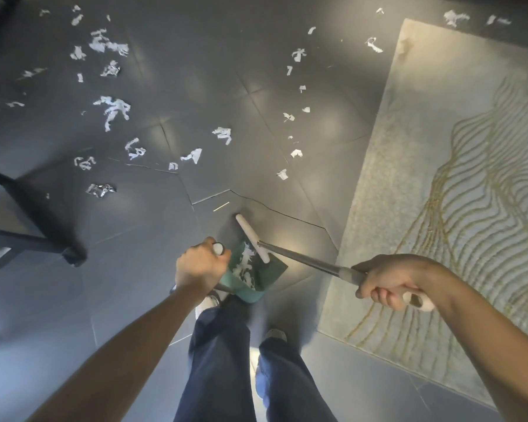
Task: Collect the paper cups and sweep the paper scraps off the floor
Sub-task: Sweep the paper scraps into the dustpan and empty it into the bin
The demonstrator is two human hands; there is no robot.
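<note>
My left hand (200,266) grips the top of the upright handle of a green dustpan (267,277) that stands on the floor in front of my feet. White paper scraps (246,264) lie inside the pan. My right hand (397,281) grips the white handle end of a broom; its metal pole (299,257) runs left to a white broom head (252,239) at the pan's mouth. Several more torn paper scraps (113,109) lie across the grey tiled floor ahead, left and centre. No paper cup is in view.
A pale rug (457,178) with gold wavy lines covers the floor on the right. A dark furniture frame with a leg (70,254) stands at the left. My legs and shoes (275,335) are below the dustpan. Crumpled foil-like bits (101,190) lie among the scraps.
</note>
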